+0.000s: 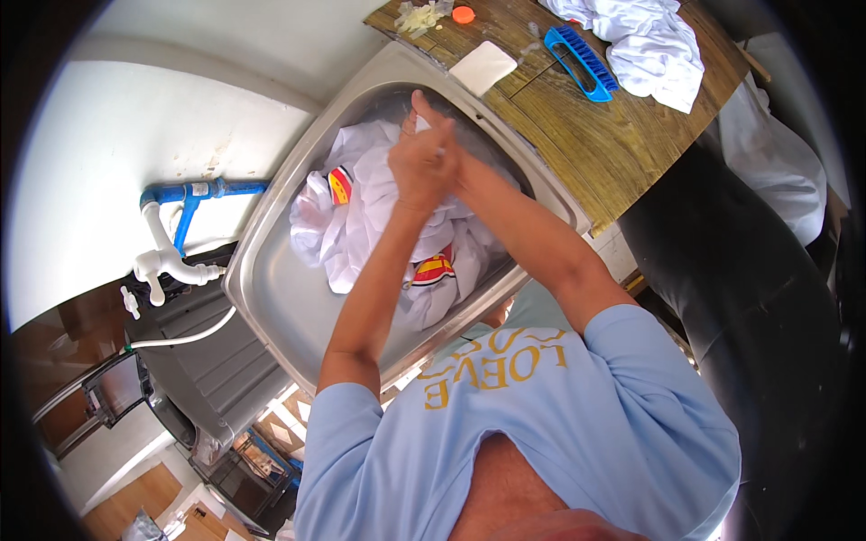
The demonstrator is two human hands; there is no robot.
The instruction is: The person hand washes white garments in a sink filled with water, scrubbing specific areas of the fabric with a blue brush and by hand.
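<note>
Over the far part of a steel sink (pixel 271 302), my two hands meet, one against the other. My left hand (pixel 417 176) is closed, its fingers bent against my right hand (pixel 433 122). The right hand is closed as well, its thumb up. A bit of white cloth shows between them, though most of what they grip is hidden. Below spreads a heap of wet white garments (pixel 347 234), with a red and yellow patch (pixel 340 186) on the left and another patch (pixel 435 268) nearer me.
On the wooden counter (pixel 577 162) at the right lie a blue brush (pixel 582 65), more white cloth (pixel 654 54), a white slab (pixel 483 68) and an orange cap (pixel 463 14). A white tap (pixel 165 261) on a blue pipe (pixel 225 187) stands left of the sink.
</note>
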